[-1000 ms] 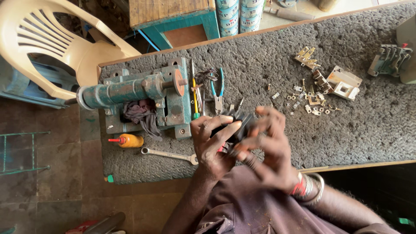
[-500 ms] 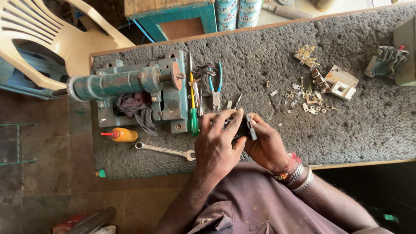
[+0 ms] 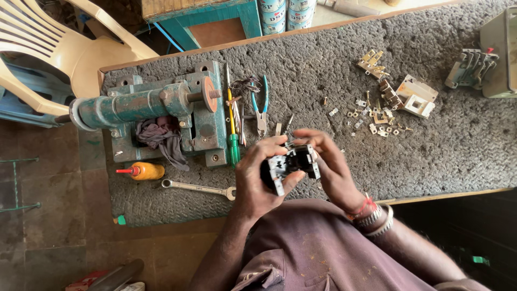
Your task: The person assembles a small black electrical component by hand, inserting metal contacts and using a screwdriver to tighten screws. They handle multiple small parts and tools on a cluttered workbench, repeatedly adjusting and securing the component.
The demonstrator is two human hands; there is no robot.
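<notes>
Rough grey bench mat [image 3: 431, 156] | left hand [image 3: 257, 180], right hand [image 3: 332, 168] fingers gripping blocky black-and-white switch part [image 3: 292, 163]

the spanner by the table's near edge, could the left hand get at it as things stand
Probably yes, but not at once. The spanner lies bare on the mat just beside the left hand, nothing between them. That hand, though, is holding the black switch block together with the right hand.

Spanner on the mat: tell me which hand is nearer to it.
Left. The left hand is just right of the spanner head; the right hand is further right, beyond the black switch block both hold.
</notes>
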